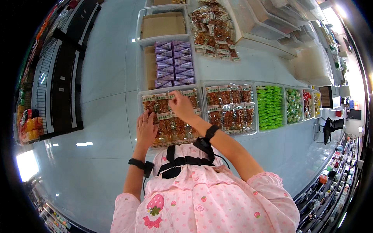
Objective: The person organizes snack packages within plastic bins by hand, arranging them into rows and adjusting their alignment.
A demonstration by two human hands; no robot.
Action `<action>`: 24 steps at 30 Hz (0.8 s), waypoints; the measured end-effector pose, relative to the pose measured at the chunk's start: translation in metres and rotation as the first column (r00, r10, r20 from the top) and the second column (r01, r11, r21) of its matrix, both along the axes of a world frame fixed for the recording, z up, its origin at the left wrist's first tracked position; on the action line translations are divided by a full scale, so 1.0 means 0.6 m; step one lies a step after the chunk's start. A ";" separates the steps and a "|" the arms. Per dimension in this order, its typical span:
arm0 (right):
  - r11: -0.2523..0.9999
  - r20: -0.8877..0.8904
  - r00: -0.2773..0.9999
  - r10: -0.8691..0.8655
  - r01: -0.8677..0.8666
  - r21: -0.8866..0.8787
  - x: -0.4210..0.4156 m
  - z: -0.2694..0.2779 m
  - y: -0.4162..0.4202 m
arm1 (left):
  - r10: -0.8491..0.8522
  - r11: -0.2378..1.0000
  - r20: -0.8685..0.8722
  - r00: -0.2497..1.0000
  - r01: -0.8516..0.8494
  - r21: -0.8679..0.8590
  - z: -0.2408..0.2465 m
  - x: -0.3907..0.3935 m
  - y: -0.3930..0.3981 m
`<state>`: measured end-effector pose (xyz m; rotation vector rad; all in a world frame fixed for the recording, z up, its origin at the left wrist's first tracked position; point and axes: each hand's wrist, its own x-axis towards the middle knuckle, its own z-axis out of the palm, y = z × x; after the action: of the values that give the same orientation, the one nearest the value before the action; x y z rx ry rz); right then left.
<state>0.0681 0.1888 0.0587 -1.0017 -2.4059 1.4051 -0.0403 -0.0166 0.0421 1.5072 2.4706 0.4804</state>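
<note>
Right before me on the floor stands a clear plastic bin (201, 100) holding rows of clear snack packets (172, 128) with brown-red contents and printed white header strips. My left hand (146, 128) rests with its fingers on the packets at the bin's left side. Over the upper middle of the same bin is my right hand (180, 104), its fingers curled near a header strip; whether they pinch a packet cannot be told. Just beyond, another bin (140, 67) holds two columns of purple wedge-shaped packages (174, 64) beside bare cardboard. A similar bin of brown-red packets (229, 107) stands to the right.
A loose pile of snack packets (217, 29) lies on the floor beyond. Bins with green packets (269, 107) and other goods run off to the right. A cardboard-lined bin (163, 24) stands at the top. Stacked plastic bins (262, 20) are at upper right, a dark shelf unit (65, 75) at left.
</note>
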 end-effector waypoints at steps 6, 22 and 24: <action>0.921 -0.109 0.936 -0.336 0.350 0.169 0.087 -0.029 0.228 | 0.023 0.981 0.114 0.993 -0.044 0.188 0.024 -0.030 0.076; 0.296 -0.063 0.435 -0.898 0.494 -0.817 0.067 -0.135 0.536 | -0.508 0.857 0.328 0.796 0.429 0.286 0.026 0.035 0.537; 0.226 -0.076 0.333 -0.940 0.439 -0.870 0.064 -0.146 0.541 | -0.464 0.885 0.365 0.807 0.404 0.232 0.014 0.032 0.571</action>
<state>0.1063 0.5137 -0.0286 -1.2949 -0.5060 1.8076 -0.0208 0.3263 0.0507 1.7453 1.7296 0.8007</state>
